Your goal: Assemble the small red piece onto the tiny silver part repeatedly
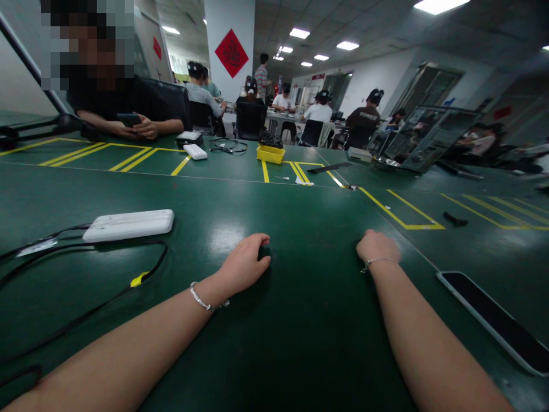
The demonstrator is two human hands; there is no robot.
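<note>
My left hand (247, 261) rests on the green table (300, 320) near the middle, thumb and curled fingers apart, with nothing between them. Farther right, my right hand (378, 247) lies on the tabletop with its fingers folded in; whether it holds anything is hidden. A bracelet circles each wrist. To the left of my left hand is a white power bank (128, 225) with black cables (86, 312) and a yellow tag. A phone (493, 320) with a dark screen lies to the right of my right forearm.
A yellow bin (270, 154) with black cables, a small white power bank (195, 151) and a dark strip (329, 167) lie toward the far edge. Across the table a person holds a phone (129, 119). A metal rack (429, 137) stands at the back right.
</note>
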